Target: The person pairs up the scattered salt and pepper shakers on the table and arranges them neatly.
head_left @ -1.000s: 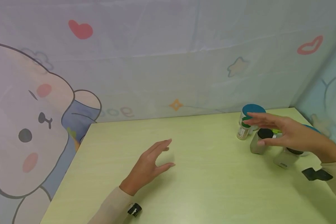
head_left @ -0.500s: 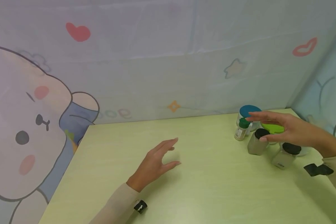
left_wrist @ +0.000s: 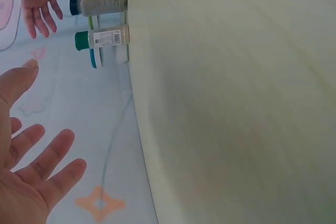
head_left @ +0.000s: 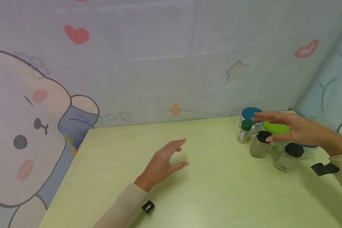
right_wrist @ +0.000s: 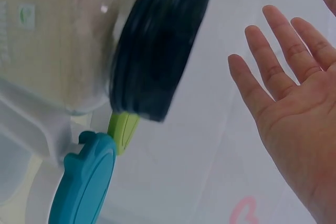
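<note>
My left hand (head_left: 162,163) hovers over the middle of the table, thumb and fingers spread, holding nothing. My right hand (head_left: 302,129) is raised above a cluster of jars, also holding nothing; its thumb overlaps a black-lidded jar (head_left: 258,148) in the head view. A second black-lidded jar (head_left: 285,162) stands nearer the front, with pale contents that show close up in the right wrist view. Left of these is a small shaker (head_left: 242,135) with a green cap and a white label. The right palm (right_wrist: 304,129) appears in the right wrist view with its fingers extended.
Behind the jars are a blue-lidded container (head_left: 251,113) and one with a lime-green lid (head_left: 275,127). Another blue-lidded container (head_left: 309,152) is partly hidden at the right. A printed cloth (head_left: 148,72) hangs along the back edge of the pale table (head_left: 211,190).
The left hand has drifted right over the table. My right hand has shifted slightly rightward relative to the jars, uncovering more of the lime-green lid and black lids. The head view has turned a little.
</note>
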The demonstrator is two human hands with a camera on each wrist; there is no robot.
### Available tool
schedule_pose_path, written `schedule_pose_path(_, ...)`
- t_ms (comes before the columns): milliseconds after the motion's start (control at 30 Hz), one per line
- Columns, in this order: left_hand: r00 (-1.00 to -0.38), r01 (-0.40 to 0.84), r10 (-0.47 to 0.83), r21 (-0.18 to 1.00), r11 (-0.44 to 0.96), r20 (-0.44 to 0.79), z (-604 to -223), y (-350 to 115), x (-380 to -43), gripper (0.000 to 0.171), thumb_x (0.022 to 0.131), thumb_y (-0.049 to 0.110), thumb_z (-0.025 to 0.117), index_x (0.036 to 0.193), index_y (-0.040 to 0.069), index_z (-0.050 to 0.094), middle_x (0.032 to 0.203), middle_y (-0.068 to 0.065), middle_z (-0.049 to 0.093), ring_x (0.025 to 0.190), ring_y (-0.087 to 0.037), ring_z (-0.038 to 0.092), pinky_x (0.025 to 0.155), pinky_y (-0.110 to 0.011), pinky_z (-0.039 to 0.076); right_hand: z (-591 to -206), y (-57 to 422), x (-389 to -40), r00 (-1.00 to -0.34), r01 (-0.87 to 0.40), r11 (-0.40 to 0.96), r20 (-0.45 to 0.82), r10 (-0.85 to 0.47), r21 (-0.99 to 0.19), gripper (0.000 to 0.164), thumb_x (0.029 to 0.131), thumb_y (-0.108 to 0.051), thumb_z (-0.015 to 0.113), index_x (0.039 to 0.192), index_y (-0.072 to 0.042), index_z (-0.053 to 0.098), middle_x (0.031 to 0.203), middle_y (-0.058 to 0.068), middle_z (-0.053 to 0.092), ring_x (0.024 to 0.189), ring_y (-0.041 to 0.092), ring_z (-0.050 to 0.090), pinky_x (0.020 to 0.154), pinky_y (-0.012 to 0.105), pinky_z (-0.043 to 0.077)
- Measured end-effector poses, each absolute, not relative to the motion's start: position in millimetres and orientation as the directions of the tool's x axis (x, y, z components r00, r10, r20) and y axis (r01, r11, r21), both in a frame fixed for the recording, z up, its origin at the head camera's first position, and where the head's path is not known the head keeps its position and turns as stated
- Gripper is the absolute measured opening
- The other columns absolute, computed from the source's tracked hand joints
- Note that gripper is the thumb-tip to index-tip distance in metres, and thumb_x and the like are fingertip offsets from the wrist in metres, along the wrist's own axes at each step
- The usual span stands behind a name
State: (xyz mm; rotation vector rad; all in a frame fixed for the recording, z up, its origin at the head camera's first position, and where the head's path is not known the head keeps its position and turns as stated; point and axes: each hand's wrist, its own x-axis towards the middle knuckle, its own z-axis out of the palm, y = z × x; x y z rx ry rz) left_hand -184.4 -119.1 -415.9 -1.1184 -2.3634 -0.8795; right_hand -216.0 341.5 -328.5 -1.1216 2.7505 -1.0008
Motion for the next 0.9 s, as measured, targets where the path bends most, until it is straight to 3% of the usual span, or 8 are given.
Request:
schedule_pose_path(267,-0.609,0.790,0.551,0.377,0.483,0.571,-418,-115,-187,0.076,0.086,0.026,0.084,0.150,0.011,0.047,0.141,-0.004,0.058,0.111,-0.019,0.069,0.091,-0.031,0.057,-331,348,-222,-0.732,-0.631,0.523,0.217,-0.646,-0.573,0.080,0.086,-0.003,0.080,0.155,-0.017,0.041,0.153,0.008,0.049,0.135,-0.002,0.046,0.101,0.008,0.038)
schedule_pose_path(633,-0.609,0.790,0.551,0.381,0.480,0.571,-423,-107,-192,0.077,0.087,0.028,0.083,0.152,0.012,0.045,0.142,-0.003,0.057,0.111,-0.018,0.069,0.091,-0.028,0.057,-331,352,-224,-0.800,-0.549,0.615,0.144,-0.583,-0.566,0.071,0.090,-0.013,0.079,0.152,-0.024,0.047,0.158,0.006,0.043,0.135,-0.009,0.041,0.099,0.006,0.036)
schedule_pose_path(900,-0.630,0.776,0.553,0.421,0.469,0.545,-424,-101,-195,0.075,0.088,0.028,0.082,0.152,0.012,0.045,0.143,-0.001,0.056,0.112,-0.020,0.069,0.094,-0.028,0.056,-330,353,-228,-0.827,-0.514,0.654,0.120,-0.549,-0.555,0.071,0.091,-0.018,0.078,0.153,-0.029,0.045,0.156,0.000,0.046,0.136,-0.008,0.039,0.096,0.006,0.034)
